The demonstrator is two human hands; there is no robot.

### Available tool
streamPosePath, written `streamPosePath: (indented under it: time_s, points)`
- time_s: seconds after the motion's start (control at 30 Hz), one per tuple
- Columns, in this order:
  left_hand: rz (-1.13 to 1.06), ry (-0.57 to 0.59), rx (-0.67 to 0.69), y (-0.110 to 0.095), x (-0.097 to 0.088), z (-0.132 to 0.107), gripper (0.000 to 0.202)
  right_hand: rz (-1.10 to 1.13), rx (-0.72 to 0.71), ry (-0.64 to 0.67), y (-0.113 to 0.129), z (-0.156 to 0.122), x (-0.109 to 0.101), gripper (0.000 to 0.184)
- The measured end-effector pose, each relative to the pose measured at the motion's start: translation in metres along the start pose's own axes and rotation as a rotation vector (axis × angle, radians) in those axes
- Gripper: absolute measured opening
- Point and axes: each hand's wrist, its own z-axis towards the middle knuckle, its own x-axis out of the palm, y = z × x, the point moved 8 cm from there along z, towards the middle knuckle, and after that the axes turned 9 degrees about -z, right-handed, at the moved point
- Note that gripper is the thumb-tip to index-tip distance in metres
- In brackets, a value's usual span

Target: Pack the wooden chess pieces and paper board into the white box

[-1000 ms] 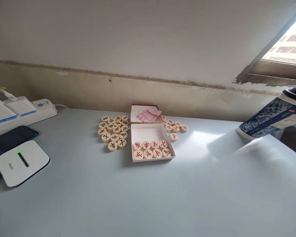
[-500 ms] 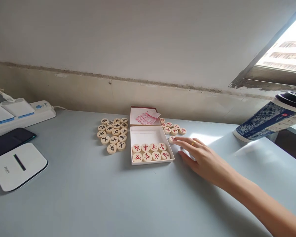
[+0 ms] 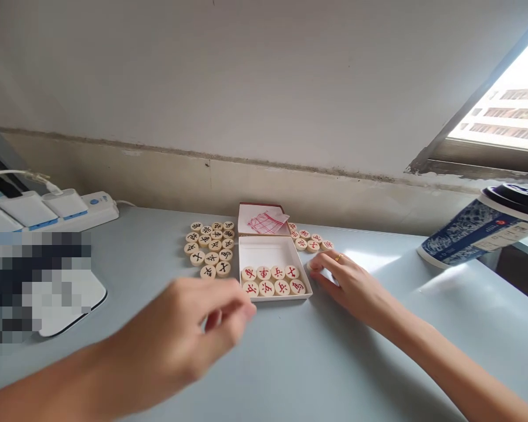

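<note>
My right hand (image 3: pixel 345 278) is closed at the fingertips on a Chinese chess piece (image 3: pixel 310 266), mostly covered, on the table right of the white box (image 3: pixel 270 249). In the box's near half lie two rows of red-marked chess pieces (image 3: pixel 266 288). More red-marked pieces (image 3: pixel 312 246) sit beyond my right hand. My left hand (image 3: pixel 202 334), blurred, hovers in front of the box's near left corner with thumb and fingers pinched together. Whether anything is between them I cannot make out. Left of the box is a group of black-marked pieces (image 3: pixel 212 258).
Behind the white box is its lid (image 3: pixel 250 214), holding a pink-lined paper sheet (image 3: pixel 270 221). A blue-and-white cup (image 3: pixel 470 234) leans at the right. A power strip (image 3: pixel 101 205) and a partly pixelated white device (image 3: pixel 77 305) are on the left. The wall (image 3: pixel 220 176) borders the table.
My left hand has come into view from the lower left. The fingers of my right hand have closed on the chess piece beside the box. The camera view has shifted slightly.
</note>
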Motion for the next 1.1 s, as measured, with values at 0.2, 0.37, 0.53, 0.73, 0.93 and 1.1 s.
streamPosePath:
  time_s: [0.2, 0.37, 0.53, 0.73, 0.93, 1.1]
  points:
    - [0.451, 0.248, 0.126, -0.003, 0.06, 0.014, 0.028, 0.072, 0.118, 0.135, 0.002, -0.012, -0.006, 0.01]
    - [0.482, 0.225, 0.154, 0.009, 0.065, 0.021, 0.027, 0.107, 0.128, 0.178, 0.019, -0.016, 0.0, 0.01]
    - [0.565, 0.176, 0.234, 0.023, 0.061, 0.018, 0.026, 0.037, 0.044, 0.137, 0.033, -0.013, -0.013, 0.012]
    - [-0.029, 0.174, -0.088, 0.034, 0.049, 0.018, 0.039, 0.264, -0.053, -0.068, 0.08, -0.013, -0.059, 0.015]
    - [-0.377, 0.21, -0.276, 0.037, 0.052, 0.018, 0.034, 0.557, -0.095, -0.008, 0.118, -0.012, -0.017, 0.026]
    - [-0.451, 0.23, -0.399, 0.047, 0.056, 0.019, 0.031, 0.798, -0.037, 0.025, 0.105, -0.017, 0.009, 0.021]
